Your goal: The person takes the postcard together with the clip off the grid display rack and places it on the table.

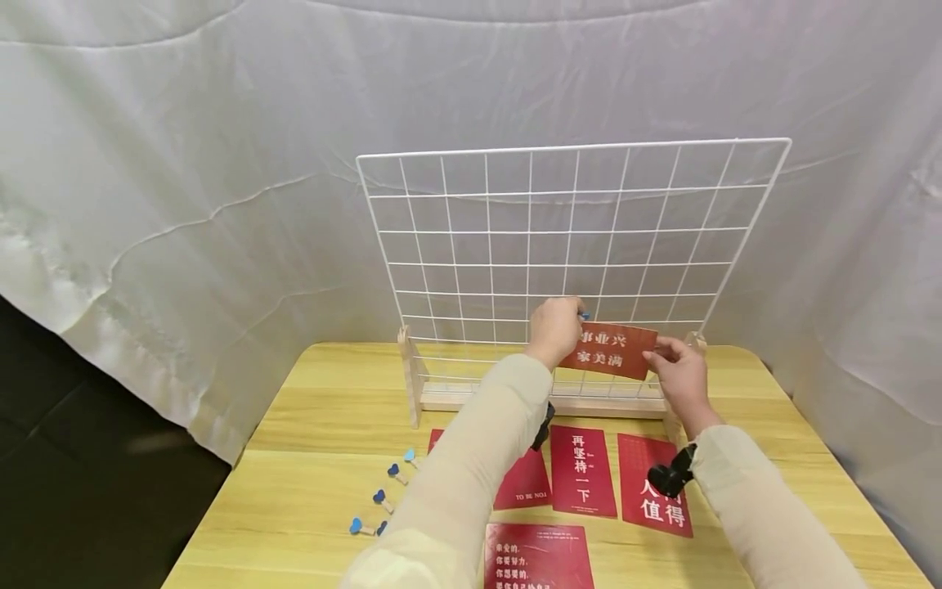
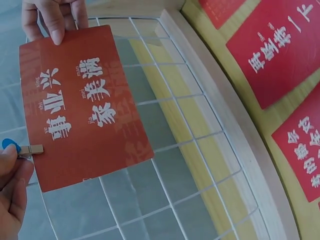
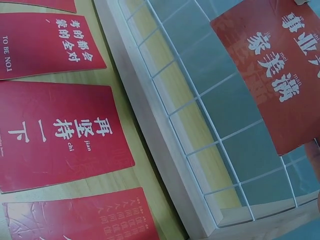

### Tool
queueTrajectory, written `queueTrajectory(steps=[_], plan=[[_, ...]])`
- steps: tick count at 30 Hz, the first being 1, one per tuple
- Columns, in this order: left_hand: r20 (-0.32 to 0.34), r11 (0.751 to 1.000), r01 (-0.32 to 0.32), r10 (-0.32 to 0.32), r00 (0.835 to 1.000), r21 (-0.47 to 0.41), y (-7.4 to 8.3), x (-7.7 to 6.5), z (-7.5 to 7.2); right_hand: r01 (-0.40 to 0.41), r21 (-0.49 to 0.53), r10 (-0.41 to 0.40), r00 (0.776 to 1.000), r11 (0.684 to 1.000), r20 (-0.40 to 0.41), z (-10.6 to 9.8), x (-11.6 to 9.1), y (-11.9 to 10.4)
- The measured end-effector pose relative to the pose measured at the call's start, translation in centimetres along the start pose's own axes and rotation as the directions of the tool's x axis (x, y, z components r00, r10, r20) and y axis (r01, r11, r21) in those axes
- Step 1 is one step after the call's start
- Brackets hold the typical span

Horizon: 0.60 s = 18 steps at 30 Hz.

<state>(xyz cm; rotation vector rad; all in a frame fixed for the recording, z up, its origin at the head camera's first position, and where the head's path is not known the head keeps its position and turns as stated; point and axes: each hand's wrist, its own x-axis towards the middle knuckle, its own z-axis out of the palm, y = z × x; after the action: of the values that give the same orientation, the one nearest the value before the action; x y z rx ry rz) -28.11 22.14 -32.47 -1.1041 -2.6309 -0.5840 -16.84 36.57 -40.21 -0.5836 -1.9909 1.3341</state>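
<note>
A red card with white characters lies against the lower part of the white wire grid. My left hand is at the card's upper left, pinching a small wooden clothespin with a blue heart on it. The clothespin's tip overlaps the card's edge in the left wrist view. At the other end, my right hand holds the card's side edge between thumb and fingers. Only part of that hand shows at the border of the right wrist view.
Wooden feet hold the grid upright on the yellow wood table. Several red cards lie in front of it. Left of them are several clothespins with blue hearts. A pale curtain surrounds the table's back and sides.
</note>
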Motion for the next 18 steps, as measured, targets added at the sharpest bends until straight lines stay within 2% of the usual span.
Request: queueTrajectory(steps=[4, 6, 9, 11, 12, 15, 16, 18], plan=[[-0.024, 1.000, 0.013, -0.013, 1.000, -0.011, 0.1, 0.1, 0.1, 0.022, 0.081, -0.023, 1.000, 0.996, 0.014, -0.3, 0.1, 0.2], [-0.038, 0.999, 0.018, -0.020, 0.999, -0.038, 0.2, 0.2, 0.2, 0.037, 0.178, -0.044, 0.998, 0.983, 0.036, -0.6, 0.8, 1.9], [-0.057, 0.996, 0.023, -0.028, 0.998, -0.089, 0.1, 0.1, 0.5, 0.031, 0.339, -0.053, 0.997, 0.940, 0.056, -0.9, 3.2, 7.9], [-0.064, 0.989, 0.027, -0.037, 0.997, -0.144, 0.1, -0.1, 0.6, 0.064, 0.397, -0.098, 0.993, 0.916, 0.068, -1.1, 5.2, 12.8], [-0.068, 0.985, 0.031, -0.043, 0.997, -0.167, 0.1, -0.1, 0.6, 0.055, 0.401, -0.092, 0.993, 0.915, 0.073, -1.2, 5.9, 14.5], [-0.080, 0.969, 0.039, -0.060, 0.995, -0.244, 0.0, -0.3, 0.7, 0.082, 0.438, -0.132, 0.988, 0.895, 0.084, -1.5, 5.8, 15.5], [-0.085, 0.964, 0.039, -0.063, 0.994, -0.262, 0.0, -0.4, 0.8, 0.096, 0.453, -0.153, 0.984, 0.886, 0.090, -1.6, 5.3, 14.8], [-0.097, 0.956, 0.039, -0.070, 0.993, -0.291, -0.1, -0.4, 0.9, 0.070, 0.489, -0.140, 0.984, 0.869, 0.109, -1.8, 3.8, 12.3]])
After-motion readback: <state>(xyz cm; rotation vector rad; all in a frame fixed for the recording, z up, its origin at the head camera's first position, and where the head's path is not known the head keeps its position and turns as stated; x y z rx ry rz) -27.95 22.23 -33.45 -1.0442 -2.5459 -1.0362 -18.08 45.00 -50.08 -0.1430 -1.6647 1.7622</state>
